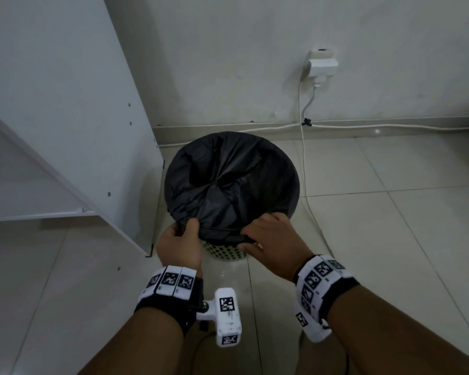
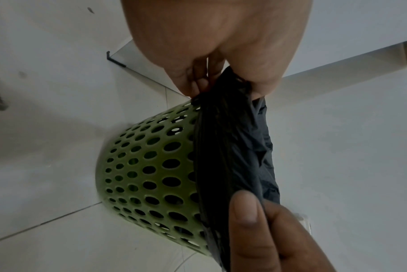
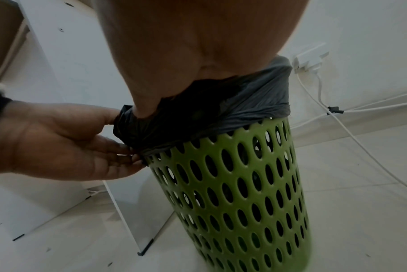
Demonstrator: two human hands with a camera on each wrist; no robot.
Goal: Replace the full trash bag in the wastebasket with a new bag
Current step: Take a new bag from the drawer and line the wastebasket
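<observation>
White cabinet panel (image 1: 65,109) stands at the basket's 9 o'clock. Left hand (image 1: 178,243) pinches the black trash bag (image 1: 228,180) cuff at 7 o'clock of the rim, thumb on top. The bag sits in the green perforated wastebasket (image 3: 239,193), folded over its rim, upright on the floor tiles (image 1: 390,226). Right hand (image 1: 275,239) clamps the cuff at 5 o'clock. White power cable (image 1: 305,171) trails at 3 o'clock.

Step, judged: working the cuff at the rim, peeling or seating, cannot tell. Next: work round the rim towards 12 o'clock.

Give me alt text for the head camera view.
Both hands, left hand and right hand, hold the black trash bag at the near rim of a perforated green wastebasket on a tiled floor.
</observation>
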